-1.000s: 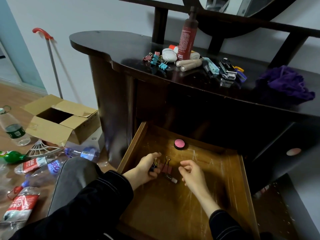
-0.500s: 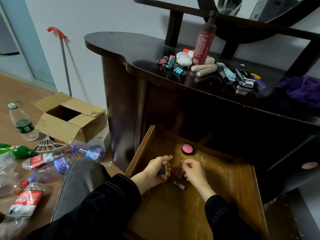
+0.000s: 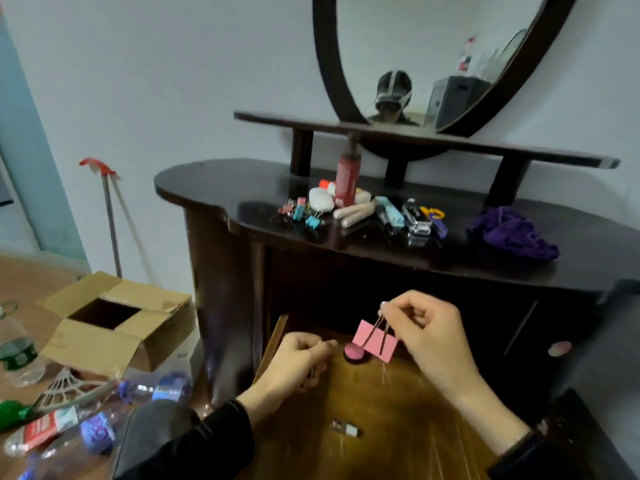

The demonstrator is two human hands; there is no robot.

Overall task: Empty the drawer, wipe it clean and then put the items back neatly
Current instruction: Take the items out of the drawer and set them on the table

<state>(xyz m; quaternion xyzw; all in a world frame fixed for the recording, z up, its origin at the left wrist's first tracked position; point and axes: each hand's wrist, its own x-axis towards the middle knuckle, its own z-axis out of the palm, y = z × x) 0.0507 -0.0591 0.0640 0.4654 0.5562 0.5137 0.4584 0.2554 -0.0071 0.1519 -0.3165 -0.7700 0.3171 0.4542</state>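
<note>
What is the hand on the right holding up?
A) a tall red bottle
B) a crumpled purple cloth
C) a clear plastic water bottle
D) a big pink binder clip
D: the right hand pinches the silver wire handles of the big pink binder clip, which dangles above the open wooden drawer.

Nothing can be read with any certainty. The red bottle (image 3: pixel 346 183) on the surface (image 3: pixel 207 188), well beyond the left hand (image 3: pixel 294 362), carries pale lettering down its side, too blurred to make out. On the floor (image 3: pixel 34 282) to the left of that hand, a blue-labelled plastic bottle (image 3: pixel 98 433) shows large pale letters and a crushed red-labelled bottle (image 3: pixel 43 429) shows white marks, all illegible.
</note>
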